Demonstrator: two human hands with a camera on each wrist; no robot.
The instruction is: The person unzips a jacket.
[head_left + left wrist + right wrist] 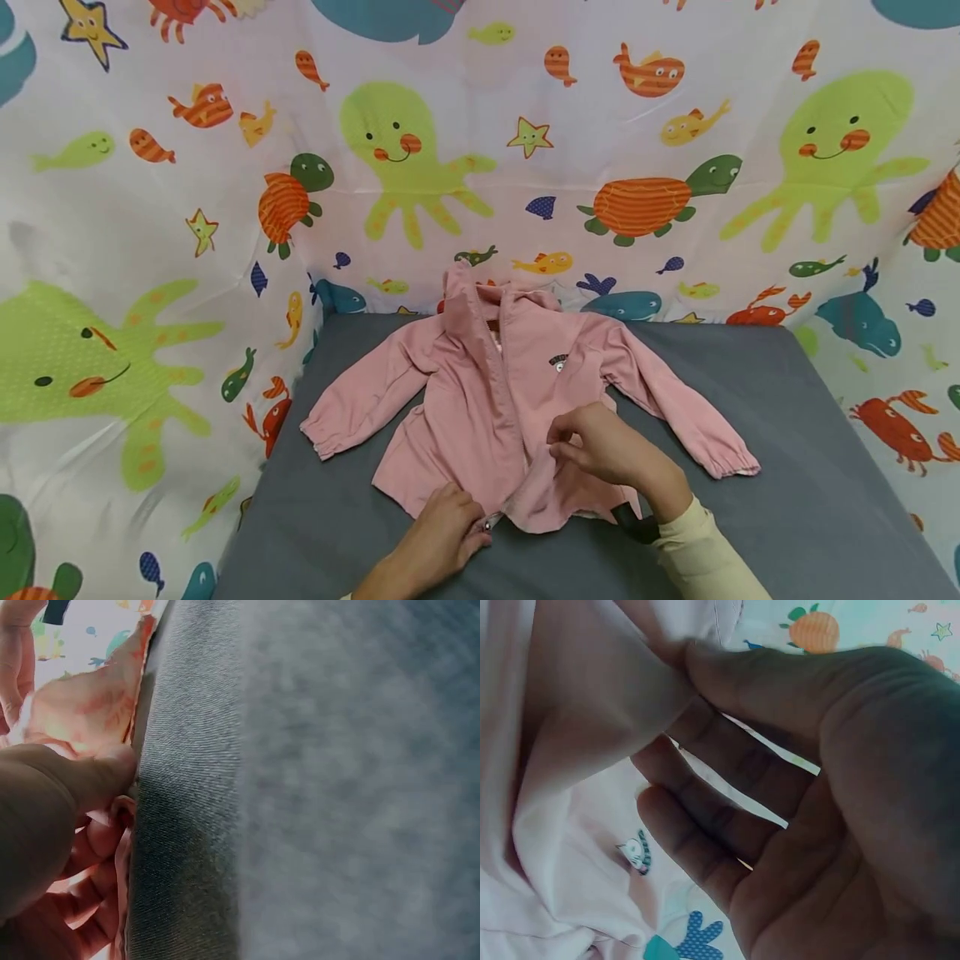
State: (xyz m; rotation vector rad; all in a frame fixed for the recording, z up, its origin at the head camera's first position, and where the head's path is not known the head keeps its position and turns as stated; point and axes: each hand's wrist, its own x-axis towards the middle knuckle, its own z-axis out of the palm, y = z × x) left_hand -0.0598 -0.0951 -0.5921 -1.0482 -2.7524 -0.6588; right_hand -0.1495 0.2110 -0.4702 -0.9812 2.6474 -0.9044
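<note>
A pink hooded jacket [465, 417] lies front up on the grey surface, both sleeves spread out and the hood toward the back wall. Its front zipper runs down the middle, parted near the neck. My left hand [442, 533] pinches the bottom hem beside the zipper's lower end; in the left wrist view the thumb [112, 772] presses the edge against curled fingers. Higher on the front, my right hand [603, 446] pinches a raised fold of the jacket [607, 697] between thumb and index finger, the other fingers loosely bent. A small cat print [634, 853] shows on the chest.
The grey padded surface [810, 517] extends around the jacket on both sides. A white curtain [480, 150] with sea-animal prints hangs at the back, left and right. A black strap [633, 523] sits at my right wrist, next to a cream sleeve [708, 558].
</note>
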